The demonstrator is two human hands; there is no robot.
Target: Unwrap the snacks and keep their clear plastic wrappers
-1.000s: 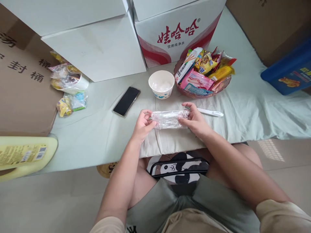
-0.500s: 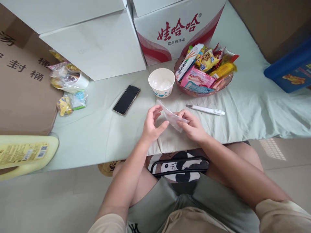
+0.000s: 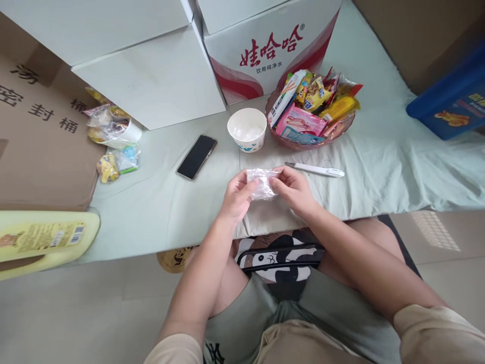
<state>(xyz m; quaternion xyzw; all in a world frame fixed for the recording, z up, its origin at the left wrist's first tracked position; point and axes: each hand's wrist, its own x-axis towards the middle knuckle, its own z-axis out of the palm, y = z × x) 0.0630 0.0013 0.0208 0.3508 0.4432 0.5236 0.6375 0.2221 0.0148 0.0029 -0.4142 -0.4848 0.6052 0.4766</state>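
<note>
A small clear plastic packet [image 3: 262, 185] with a shiny, crinkled surface is stretched between my two hands, just above the table's front edge. My left hand [image 3: 237, 196] pinches its left end, thumb on top. At the right end, my right hand [image 3: 293, 189] grips it between thumb and fingers. Behind the hands stands a white paper bowl [image 3: 247, 130] with a blue-green print and something clear and whitish inside. A white utility knife [image 3: 315, 169] lies just beyond my right hand.
A pink glass bowl [image 3: 311, 143] heaped with wrapped snacks stands behind the knife. A black phone [image 3: 197, 156] lies to the left. Farther left are a white cup [image 3: 132, 132] of wrappers and a yellow jug [image 3: 49, 237]. White cartons [image 3: 151, 76] line the back; a blue container [image 3: 450, 101] stands right.
My left hand, open with its fingers apart before, has closed on the packet's left end. The packet has turned from slanted to level and now lies flat between both hands.
</note>
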